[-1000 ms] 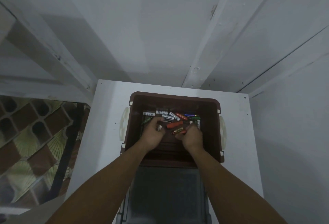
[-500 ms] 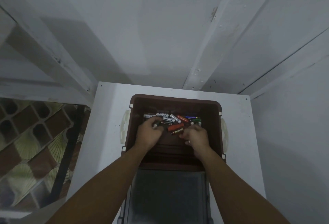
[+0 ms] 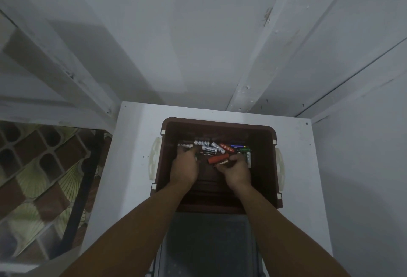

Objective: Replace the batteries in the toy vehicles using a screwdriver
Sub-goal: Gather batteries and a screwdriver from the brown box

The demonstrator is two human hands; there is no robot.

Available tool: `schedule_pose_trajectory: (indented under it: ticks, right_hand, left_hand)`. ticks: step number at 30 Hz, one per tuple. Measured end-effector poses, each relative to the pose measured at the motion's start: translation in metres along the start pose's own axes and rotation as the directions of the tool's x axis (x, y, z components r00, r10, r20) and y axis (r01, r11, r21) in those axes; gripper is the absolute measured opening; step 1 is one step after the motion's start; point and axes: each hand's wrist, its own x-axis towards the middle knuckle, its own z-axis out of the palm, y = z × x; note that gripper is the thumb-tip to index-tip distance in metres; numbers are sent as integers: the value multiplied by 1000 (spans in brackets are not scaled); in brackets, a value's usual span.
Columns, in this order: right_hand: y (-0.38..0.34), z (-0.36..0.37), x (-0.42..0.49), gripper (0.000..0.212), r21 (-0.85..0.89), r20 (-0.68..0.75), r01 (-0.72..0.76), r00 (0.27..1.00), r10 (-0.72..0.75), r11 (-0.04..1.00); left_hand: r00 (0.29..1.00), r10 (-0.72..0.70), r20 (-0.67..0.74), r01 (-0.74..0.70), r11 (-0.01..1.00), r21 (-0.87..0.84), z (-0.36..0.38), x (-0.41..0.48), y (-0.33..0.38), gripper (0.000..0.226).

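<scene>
Hardly moving, my right hand (image 3: 239, 172) is pinching a light, slippery gold battery (image 3: 222, 163) by one end in the brown bin (image 3: 262, 166); what my left hand (image 3: 185, 166) is holding I cannot tell.

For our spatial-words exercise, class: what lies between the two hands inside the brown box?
In the head view, a red battery and, beside it, a gold battery pinched by the right hand.

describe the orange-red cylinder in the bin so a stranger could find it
A brown plastic bin sits on the white table, loose batteries piled at its far end. Just beyond the gold battery that the right hand pinches lies the orange-red cylinder. It looks plain and thicker than the slim batteries around it.
</scene>
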Motion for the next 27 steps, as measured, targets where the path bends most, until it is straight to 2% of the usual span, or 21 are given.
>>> schedule_pose_trajectory:
  ticks: [5, 11, 14, 18, 23, 25, 27]
  right_hand:
    - [-1, 2, 5, 29, -48, -19, -3, 1000, 2, 999]
    - [-6, 3, 6, 29, 18, 17, -83, 996, 82, 996]
    - [-8, 3, 3, 30, 44, 31, -95, 995, 94, 994]
    - [-9, -1, 1, 32, 118, 40, -85, 996, 81, 989]
    - [-9, -11, 2, 26, 260, 4, -37, 999, 37, 965]
    - [-8, -17, 3, 23, 316, -39, -33, 998, 48, 948]
    - [-5, -21, 3, 24, 309, -62, -54, 995, 77, 950]
  left_hand:
    - [999, -1, 35, -4, 990, 144, 2, 3, 0, 33]
    - [1000, -9, 9, 8, 989, 147, -1, 4, -3, 20]
    - [999, -31, 10, 30, 999, 37, -1, 4, -1, 19]
    - [999, -42, -14, 38, 976, -214, -5, 0, 3, 6]
    - [1000, 22, 0, -21, 936, -351, -6, -1, 4, 10]
    - [998, 49, 28, -35, 925, -379, -5, 1, 4, 18]
    - [993, 89, 72, -58, 932, -359, -5, 3, 5, 37]
